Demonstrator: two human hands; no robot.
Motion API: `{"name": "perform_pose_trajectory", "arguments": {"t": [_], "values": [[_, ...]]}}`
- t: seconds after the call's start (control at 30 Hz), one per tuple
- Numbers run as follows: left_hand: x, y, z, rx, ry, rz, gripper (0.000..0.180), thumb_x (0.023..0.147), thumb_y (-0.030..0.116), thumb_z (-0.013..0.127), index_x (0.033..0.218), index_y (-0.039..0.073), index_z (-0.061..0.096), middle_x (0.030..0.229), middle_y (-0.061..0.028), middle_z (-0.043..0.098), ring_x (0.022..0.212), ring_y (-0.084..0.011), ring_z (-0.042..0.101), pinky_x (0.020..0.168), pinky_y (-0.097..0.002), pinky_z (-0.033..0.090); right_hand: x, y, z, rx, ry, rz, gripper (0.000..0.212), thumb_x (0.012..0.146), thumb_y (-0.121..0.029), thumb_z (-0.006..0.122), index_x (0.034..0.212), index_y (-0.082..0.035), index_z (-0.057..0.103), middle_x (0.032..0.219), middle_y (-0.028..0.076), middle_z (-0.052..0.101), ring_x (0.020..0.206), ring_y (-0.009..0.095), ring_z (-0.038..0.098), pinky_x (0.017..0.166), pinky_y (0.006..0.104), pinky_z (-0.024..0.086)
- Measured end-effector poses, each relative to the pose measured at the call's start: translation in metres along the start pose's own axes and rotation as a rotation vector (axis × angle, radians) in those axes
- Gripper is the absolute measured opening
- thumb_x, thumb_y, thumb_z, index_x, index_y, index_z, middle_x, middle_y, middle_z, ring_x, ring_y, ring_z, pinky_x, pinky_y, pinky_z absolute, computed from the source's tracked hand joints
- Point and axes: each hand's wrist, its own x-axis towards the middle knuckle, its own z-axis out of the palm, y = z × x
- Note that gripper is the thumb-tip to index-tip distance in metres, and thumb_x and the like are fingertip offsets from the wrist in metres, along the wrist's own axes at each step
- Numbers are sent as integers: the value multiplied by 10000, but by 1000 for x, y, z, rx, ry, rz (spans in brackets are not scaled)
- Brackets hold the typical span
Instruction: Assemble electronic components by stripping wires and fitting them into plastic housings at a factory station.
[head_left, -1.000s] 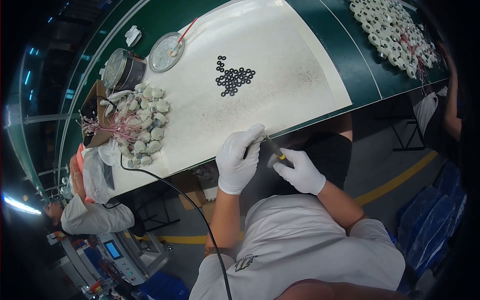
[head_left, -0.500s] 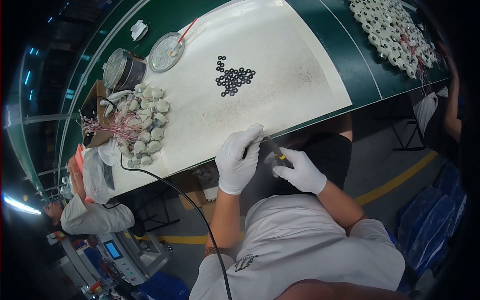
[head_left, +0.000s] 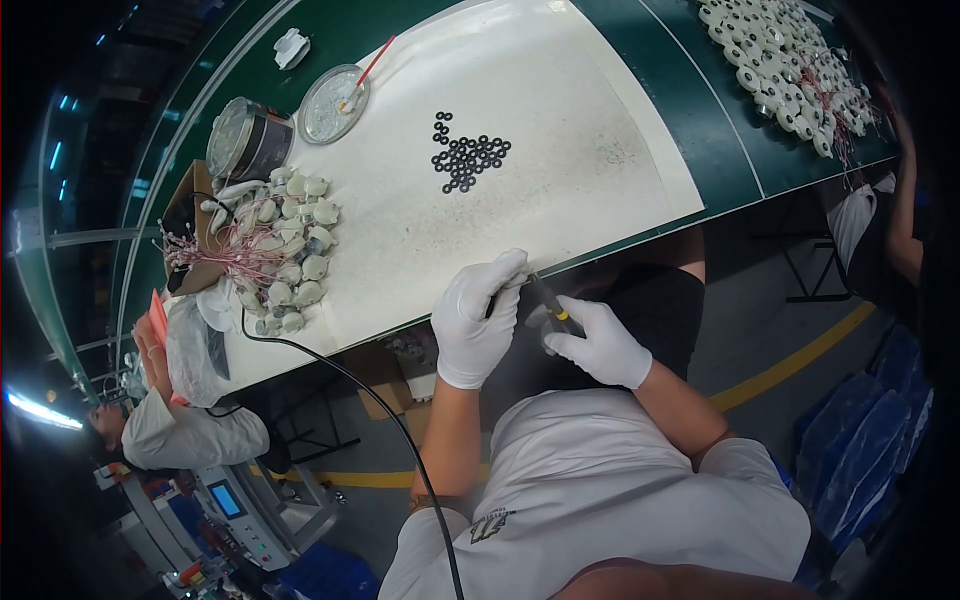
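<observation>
Both my hands wear white gloves and meet just off the table's near edge. My left hand [head_left: 475, 325] is closed, fingers curled over a small piece that they mostly hide; a dark bit shows by the palm. In my right hand [head_left: 605, 348] is a slim dark hand tool with a yellow band [head_left: 550, 300], its kind unclear. The tool's far end points at the left fingertips and seems to touch what is there. Beyond my hands, small black rings [head_left: 468, 158] lie grouped on the white sheet [head_left: 400, 235].
Left on the table sit off-white round parts with pink wires [head_left: 290, 235], a tin [head_left: 245, 140] and a clear dish [head_left: 332, 105] with a red stick. A black cable [head_left: 375, 385] crosses by my left arm. More round parts [head_left: 785, 75] lie far right. A co-worker [head_left: 190, 430] is at left.
The loose white piece on the green surface at the far left has shifted a little to the right and away. My hands and the tool have barely moved.
</observation>
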Motion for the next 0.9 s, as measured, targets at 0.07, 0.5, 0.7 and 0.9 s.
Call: {"name": "perform_pose_trajectory", "arguments": {"t": [0.07, 0.5, 0.7, 0.9], "values": [[0, 0, 0, 8, -1, 4, 350, 845, -55, 799, 1169, 67, 748, 918, -76, 773, 808, -212, 738, 726, -309, 577, 0, -2, 0, 2, 2, -4, 255, 932, -97, 663, 1167, 0, 681, 841, 58, 651, 738, 101, 585, 733, 288, 503], [1, 1, -2, 27, -24, 15, 362, 842, -55, 790, 1174, 84, 748, 919, -71, 772, 814, -222, 739, 734, -322, 578, 1, 2, 2, 42, 19, 6, 223, 948, -88, 660, 1146, 11, 685, 846, 39, 650, 746, 82, 574, 721, 272, 497], [0, 1, -1, 15, -23, 1, 359, 844, -60, 789, 1170, 84, 748, 925, -70, 774, 819, -219, 742, 738, -318, 581, 0, -1, 1, 51, 22, 30, 186, 958, -74, 661, 1120, 14, 687, 851, 38, 658, 755, 77, 577, 721, 271, 497], [1, 1, -1, 7, -23, 11, 361, 842, -61, 792, 1169, 85, 747, 936, -70, 778, 824, -216, 743, 742, -316, 583, -1, -3, 3, 31, 47, -38, 128, 983, -76, 641, 1061, 16, 686, 813, 26, 658, 718, 63, 569, 669, 266, 482]]}}
